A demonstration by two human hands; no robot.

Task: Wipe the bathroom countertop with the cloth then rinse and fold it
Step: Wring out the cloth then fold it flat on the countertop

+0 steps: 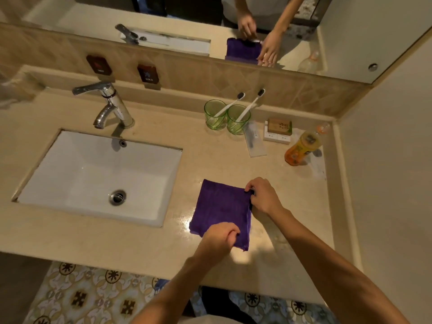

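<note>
— So where was the cloth at that point?

— Flat on the beige stone countertop (233,160), to the right of the white rectangular sink (100,174), between it and the corner wall. It was a soft purple terry cloth (222,206), lying as a neat, slightly skewed rectangle, probably already folded at least once.

— And your hands?

— My right hand (263,195) was at the far right corner, fingers curled in and pinching the edge there. My left hand (219,235) sat on the near edge, fingers curled down onto the fabric, gripping it as far as I could tell. Both were closed on the cloth, neither spread flat.

— How did you expect it to handle?

— Limp and light, I reckoned. No stiffness at all, so it would sag wherever I wasn't holding it. The counter around it gleamed as if wet, so I judged the cloth damp, a bit heavier and clingier than dry, likely to stick to itself in a fold.

— Best place to take hold?

— Corners and edges, as I had it. Pinch two corners of one side and the rest follows; grab the middle and it bunches.

— Anything nearby to mind?

— Two green glass tumblers with toothbrushes (226,118) and an orange plastic bottle (301,148) stood further back, well apart from the cloth.
</note>
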